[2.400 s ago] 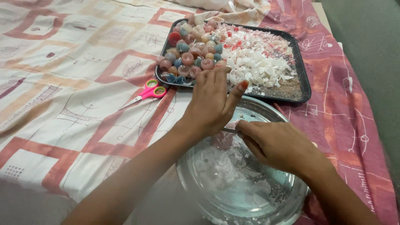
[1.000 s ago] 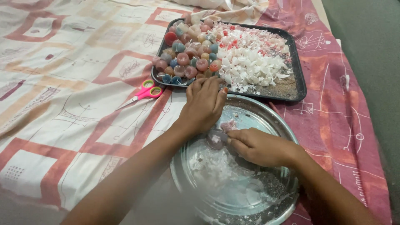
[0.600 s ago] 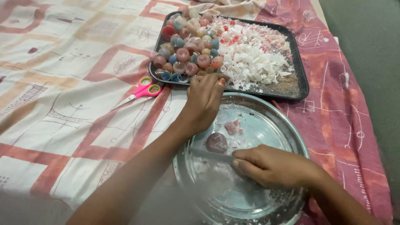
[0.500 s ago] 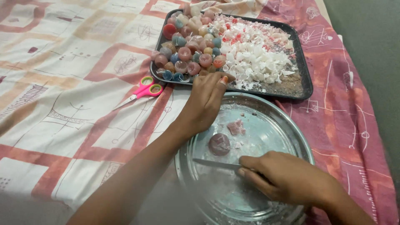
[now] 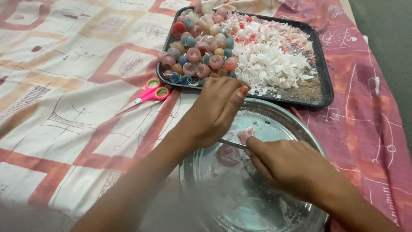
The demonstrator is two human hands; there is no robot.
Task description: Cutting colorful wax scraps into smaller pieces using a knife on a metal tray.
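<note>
My left hand point(image 5: 216, 111) rests fingers-down on the rim of a round steel plate point(image 5: 296, 129), its fingers curled. My right hand point(image 5: 285, 165) lies over the plate and grips a thin metal blade point(image 5: 231, 144), whose tip pokes out toward the left hand. A pinkish wax piece point(image 5: 246, 134) lies on the plate just above the blade. A round reddish wax disc point(image 5: 228, 155) sits below the blade. What the left fingers press on is hidden.
A black tray point(image 5: 326, 92) behind the plate holds several coloured round candle cups point(image 5: 195, 56) on its left and white and red wax chips point(image 5: 270, 56) on its right. Pink-handled scissors point(image 5: 146, 95) lie on the patterned cloth point(image 5: 64, 86) left of the tray.
My right hand has moved back up the plate toward the left hand, bringing the blade next to the pinkish piece. The left hand stays at the plate's rim.
</note>
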